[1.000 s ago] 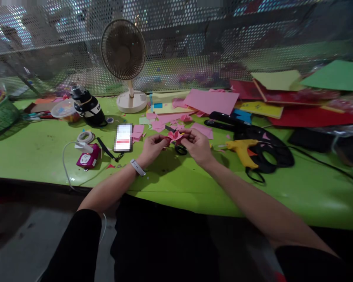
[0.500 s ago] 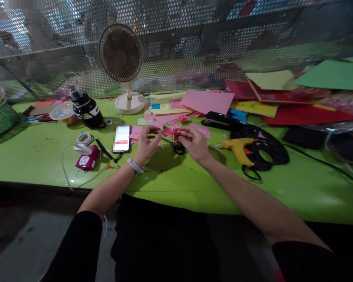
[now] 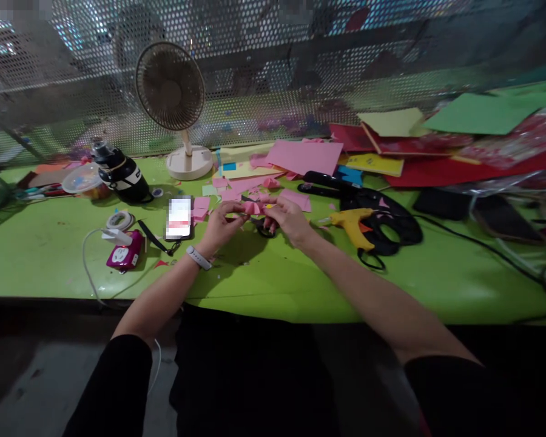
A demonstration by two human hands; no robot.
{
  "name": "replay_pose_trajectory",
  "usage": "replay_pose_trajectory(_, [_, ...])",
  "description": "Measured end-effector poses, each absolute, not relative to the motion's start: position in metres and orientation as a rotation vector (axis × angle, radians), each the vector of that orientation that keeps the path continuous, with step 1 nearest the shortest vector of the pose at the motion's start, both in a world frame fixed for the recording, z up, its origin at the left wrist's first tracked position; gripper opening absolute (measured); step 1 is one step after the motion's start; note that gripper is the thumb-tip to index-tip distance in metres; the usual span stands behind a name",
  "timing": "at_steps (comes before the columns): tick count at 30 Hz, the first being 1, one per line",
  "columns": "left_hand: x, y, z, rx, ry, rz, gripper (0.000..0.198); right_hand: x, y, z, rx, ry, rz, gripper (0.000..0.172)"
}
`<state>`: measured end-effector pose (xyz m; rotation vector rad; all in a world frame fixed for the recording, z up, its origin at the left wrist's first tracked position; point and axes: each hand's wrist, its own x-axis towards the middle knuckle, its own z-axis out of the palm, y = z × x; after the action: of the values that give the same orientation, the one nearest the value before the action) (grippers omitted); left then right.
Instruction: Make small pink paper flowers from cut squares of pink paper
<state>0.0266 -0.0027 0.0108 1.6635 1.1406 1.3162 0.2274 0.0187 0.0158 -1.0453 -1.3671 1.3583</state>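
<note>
My left hand (image 3: 221, 226) and my right hand (image 3: 286, 217) meet over the green table (image 3: 50, 255), fingers pinched on a small pink folded paper piece (image 3: 251, 207) held between them. A white watch band sits on my left wrist. Black-handled scissors (image 3: 264, 229) lie on the table just under my right hand. Loose pink paper scraps (image 3: 201, 205) lie beside my left hand, and a phone (image 3: 179, 217) rests to their left.
A yellow glue gun (image 3: 355, 221) with black cable lies right of my hands. Pink, red, yellow and green paper sheets (image 3: 304, 156) pile at the back right. A small fan (image 3: 173, 103), black bottle (image 3: 118, 173), tape roll (image 3: 118, 220) and magenta device (image 3: 122, 256) stand at the left.
My left hand let go and opened for a moment half a second ago, then closed back onto the pink paper piece. The view has shifted slightly to the right.
</note>
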Motion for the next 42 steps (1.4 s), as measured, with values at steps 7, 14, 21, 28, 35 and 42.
replay_pose_trajectory(7, [0.020, 0.001, 0.017, 1.265, 1.152, 1.411, 0.025, 0.254, 0.041, 0.031, -1.013, -1.269, 1.004, 0.015])
replay_pose_trajectory(14, [0.018, 0.002, 0.029, 1.209, 1.168, 1.585, 0.018, 0.281, 0.051, 0.043, -1.080, -1.407, 0.724, 0.012])
replay_pose_trajectory(21, [0.011, 0.006, 0.035, 1.212, 1.189, 1.640, 0.018, 0.303, 0.060, 0.043, -1.115, -1.455, 0.497, 0.012])
replay_pose_trajectory(28, [0.011, 0.005, 0.024, 1.263, 1.170, 1.491, 0.021, 0.304, 0.057, 0.044, -1.176, -1.470, 0.436, 0.012])
replay_pose_trajectory(35, [0.020, -0.003, 0.019, 1.410, 1.222, 1.157, 0.013, 0.305, 0.054, 0.051, -1.187, -1.376, 0.506, 0.012])
replay_pose_trajectory(42, [0.023, -0.009, 0.013, 1.846, 1.461, 0.828, 0.013, 0.294, 0.055, 0.023, -1.217, -1.606, 0.630, 0.019])
